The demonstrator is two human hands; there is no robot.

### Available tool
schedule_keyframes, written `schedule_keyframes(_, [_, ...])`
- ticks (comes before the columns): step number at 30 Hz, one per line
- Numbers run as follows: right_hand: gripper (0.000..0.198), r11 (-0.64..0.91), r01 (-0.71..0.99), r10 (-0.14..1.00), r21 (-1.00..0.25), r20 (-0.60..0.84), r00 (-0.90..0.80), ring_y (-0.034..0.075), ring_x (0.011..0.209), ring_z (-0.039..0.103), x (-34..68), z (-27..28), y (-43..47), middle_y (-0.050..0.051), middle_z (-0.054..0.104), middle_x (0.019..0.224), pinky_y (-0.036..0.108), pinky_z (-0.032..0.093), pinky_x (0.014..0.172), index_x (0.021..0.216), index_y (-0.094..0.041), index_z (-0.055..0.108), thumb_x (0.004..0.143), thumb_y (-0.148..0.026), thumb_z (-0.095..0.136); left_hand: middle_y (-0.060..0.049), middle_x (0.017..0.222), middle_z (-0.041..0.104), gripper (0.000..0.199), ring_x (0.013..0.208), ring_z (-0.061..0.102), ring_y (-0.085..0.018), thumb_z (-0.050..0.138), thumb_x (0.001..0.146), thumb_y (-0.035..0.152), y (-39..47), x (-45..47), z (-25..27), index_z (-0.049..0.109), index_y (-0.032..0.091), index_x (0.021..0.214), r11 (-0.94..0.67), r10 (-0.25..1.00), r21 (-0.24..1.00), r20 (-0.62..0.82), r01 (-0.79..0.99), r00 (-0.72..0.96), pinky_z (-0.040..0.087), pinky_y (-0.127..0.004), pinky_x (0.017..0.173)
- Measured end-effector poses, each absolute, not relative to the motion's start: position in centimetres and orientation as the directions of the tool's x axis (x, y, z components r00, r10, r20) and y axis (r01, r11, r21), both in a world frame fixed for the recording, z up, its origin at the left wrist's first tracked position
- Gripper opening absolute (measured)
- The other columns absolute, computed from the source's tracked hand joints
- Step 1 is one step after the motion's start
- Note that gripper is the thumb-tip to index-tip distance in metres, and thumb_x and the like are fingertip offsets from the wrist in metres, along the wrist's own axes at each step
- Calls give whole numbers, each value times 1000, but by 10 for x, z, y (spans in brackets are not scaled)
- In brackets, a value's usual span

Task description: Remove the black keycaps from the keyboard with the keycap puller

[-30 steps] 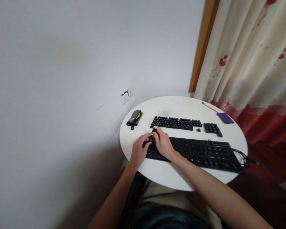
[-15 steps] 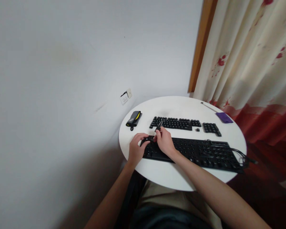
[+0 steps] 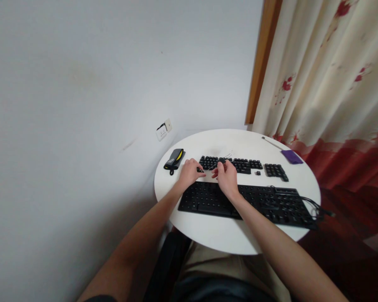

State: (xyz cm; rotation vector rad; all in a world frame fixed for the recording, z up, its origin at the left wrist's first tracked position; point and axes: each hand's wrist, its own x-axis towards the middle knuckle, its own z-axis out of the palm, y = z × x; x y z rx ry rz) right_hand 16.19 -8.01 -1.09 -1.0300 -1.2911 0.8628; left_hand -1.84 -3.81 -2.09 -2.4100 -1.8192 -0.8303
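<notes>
In my right hand (image 3: 228,180) is a wire keycap puller (image 3: 221,160). Its black handle sits in my fingers, and its thin wires point both left and up to the right. The thumb and forefinger of my left hand (image 3: 189,173) close around a small black keycap (image 3: 200,170), at the left end of the loose keycaps (image 3: 242,165) laid out in rows. Both hands are just beyond the black keyboard (image 3: 208,199), whose key positions are largely stripped of caps. My right wrist hides part of it.
The round white table (image 3: 236,240) carries a grey and yellow pouch (image 3: 174,160) at left. To the right lie number-pad keycaps (image 3: 276,171), a single keycap (image 3: 258,173), a purple cloth (image 3: 291,157) and a thin brush (image 3: 271,142). A coiled cable (image 3: 316,207) overhangs the right edge.
Both hands have moved away from the keyboard's upper left corner to the loose keycap rows. The keycap puller has moved with my right hand. The camera view has shifted slightly.
</notes>
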Motion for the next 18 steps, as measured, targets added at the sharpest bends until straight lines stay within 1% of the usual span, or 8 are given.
schedule_keyframes(4, [25, 327, 32, 936, -945, 328, 131, 15, 48, 62, 167, -9, -75, 3, 68, 68, 25, 47, 49, 80, -22, 44, 95, -42, 44, -7, 100, 57, 24, 99, 53, -26, 88, 64, 39, -22, -24, -30, 79, 24, 80, -339, 897, 251, 376, 906, 232, 42, -40, 95])
schedule_keyframes(9, [25, 352, 34, 925, -935, 354, 140, 14, 47, 62, 168, -8, -75, 2, 69, 66, 25, 47, 49, 78, -21, 46, 95, -40, 45, -6, 101, 55, 27, 103, 52, -25, 88, 63, 42, -18, -31, -38, 79, 26, 82, -332, 908, 288, 356, 898, 221, 39, -40, 98])
schedule_keyframes(14, [26, 349, 15, 928, -937, 348, 134, 14, 46, 62, 168, -8, -74, 1, 69, 65, 24, 47, 49, 76, -21, 46, 94, -40, 46, -5, 105, 55, 35, 104, 52, -25, 90, 60, 40, -22, -36, -41, 77, 25, 89, -368, 889, 326, 397, 871, 227, 39, -40, 99])
schedule_keyframes(18, [25, 339, 10, 932, -941, 337, 137, 14, 46, 62, 168, -7, -74, 2, 69, 66, 24, 45, 47, 77, -21, 48, 94, -40, 47, -5, 107, 53, 38, 105, 51, -25, 90, 60, 37, -22, -39, -43, 74, 24, 93, -387, 865, 317, 450, 866, 221, 39, -40, 100])
